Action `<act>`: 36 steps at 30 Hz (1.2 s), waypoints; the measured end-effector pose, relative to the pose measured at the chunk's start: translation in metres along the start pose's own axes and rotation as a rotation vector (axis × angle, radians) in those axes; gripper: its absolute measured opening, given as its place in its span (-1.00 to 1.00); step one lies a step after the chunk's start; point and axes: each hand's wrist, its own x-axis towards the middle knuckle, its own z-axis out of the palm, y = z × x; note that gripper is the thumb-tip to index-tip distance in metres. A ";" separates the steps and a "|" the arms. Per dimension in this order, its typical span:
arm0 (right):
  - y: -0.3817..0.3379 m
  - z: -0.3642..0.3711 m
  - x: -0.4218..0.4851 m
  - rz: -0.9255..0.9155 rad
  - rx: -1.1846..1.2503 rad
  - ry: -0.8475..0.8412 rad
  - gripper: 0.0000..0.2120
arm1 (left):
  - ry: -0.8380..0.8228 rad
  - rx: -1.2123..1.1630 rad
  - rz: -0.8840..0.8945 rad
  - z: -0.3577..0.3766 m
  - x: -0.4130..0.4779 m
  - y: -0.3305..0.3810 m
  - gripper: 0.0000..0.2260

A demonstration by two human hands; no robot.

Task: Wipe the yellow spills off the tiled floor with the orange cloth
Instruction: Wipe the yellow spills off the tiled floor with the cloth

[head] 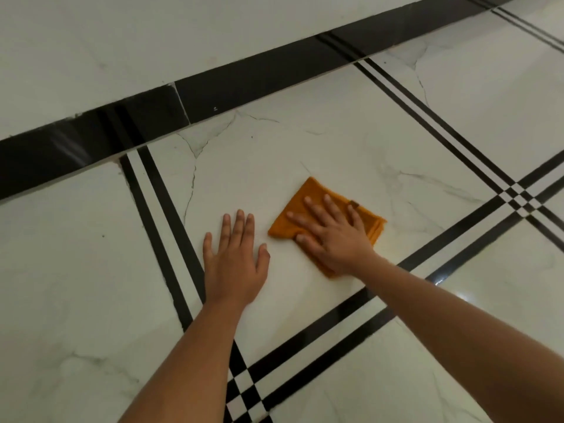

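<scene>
"While the left hand (pixel 235 261) lay flat on the tiled floor (pixel 274 141), holding nothing, what worried you?"

"The right hand (pixel 332 236) pressed the orange cloth (pixel 314 190) mid-tile with straight fingers, ungripped — it could've slipped off, or merely smeared yellow."

White, glossy marble-look tiled floor (pixel 274 148), with paired black stripes (pixel 158 203) between tiles and a wide black band (pixel 244 83) along the far edge. Folded orange cloth (pixel 308 196) lies flat on the centre tile under my right hand (pixel 332 239). My left hand (pixel 235 264) rests palm-down on the same tile, just beside the cloth.
</scene>
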 end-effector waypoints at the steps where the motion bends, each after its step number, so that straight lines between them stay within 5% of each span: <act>1: 0.007 -0.002 0.002 0.093 0.040 0.021 -0.54 | -0.002 -0.004 -0.003 0.000 0.000 0.000 -0.40; 4: -0.003 0.012 -0.024 0.364 0.122 0.147 -0.51 | -0.012 -0.004 -0.010 0.000 0.000 0.001 -0.44; 8: 0.001 0.020 -0.068 0.080 0.038 0.042 -0.50 | -0.041 -0.012 -0.013 -0.006 -0.002 0.003 -0.47; 12: 0.024 0.017 -0.079 0.383 0.149 0.147 -0.53 | -0.078 -0.048 0.018 -0.006 -0.022 0.014 -0.48; 17: 0.050 0.025 -0.140 0.003 -0.002 0.025 -0.54 | -0.103 -0.053 0.010 -0.003 -0.055 0.044 -0.47; 21: 0.068 0.022 -0.135 0.376 0.112 0.130 -0.53 | -0.140 -0.058 0.051 -0.002 -0.073 0.069 -0.48; 26: 0.104 0.026 -0.188 0.033 -0.007 0.084 -0.47 | -0.187 0.019 0.172 -0.002 -0.086 0.091 -0.49; 30: 0.118 0.028 -0.211 0.411 0.074 0.133 -0.53 | -0.258 0.023 0.234 -0.001 -0.117 0.124 -0.50; 34: 0.123 0.052 -0.279 -0.025 -0.087 0.081 -0.53 | -0.246 -0.015 0.237 0.007 -0.151 0.157 -0.42; 36: 0.154 0.043 -0.287 0.138 -0.056 0.142 -0.50 | -0.252 -0.031 0.252 0.013 -0.165 0.169 -0.36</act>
